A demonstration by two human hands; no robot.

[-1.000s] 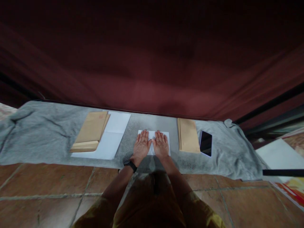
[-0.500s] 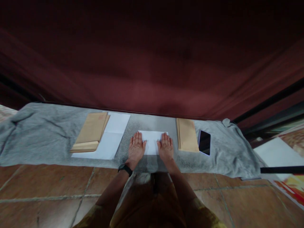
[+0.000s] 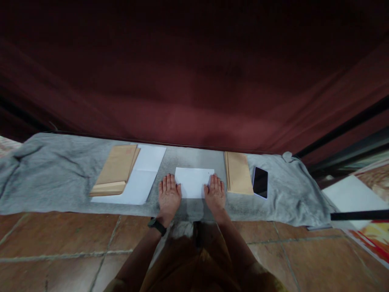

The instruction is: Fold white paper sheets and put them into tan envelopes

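A folded-size white sheet (image 3: 193, 182) lies flat on the grey cloth (image 3: 73, 174) in the middle. My left hand (image 3: 169, 194) rests palm down at the sheet's left edge, fingers stretched forward, holding nothing. At the right edge my right hand (image 3: 215, 191) lies flat too, its thumb side by the paper, and it grips nothing. To the left, brown envelopes (image 3: 117, 164) are stacked partly over larger white paper (image 3: 144, 174). More brown envelopes (image 3: 240, 172) lie just right of my right hand.
A phone (image 3: 260, 182) lies right of the right-hand envelopes. Behind the cloth hangs a dark red curtain (image 3: 188, 109). A black bar (image 3: 360, 215) and white sheet (image 3: 355, 198) are at the far right, above a tiled floor (image 3: 75, 235).
My left hand has moved left and slightly nearer to me, off the sheet's left part. My right hand has shifted slightly right and nearer, uncovering more of the sheet.
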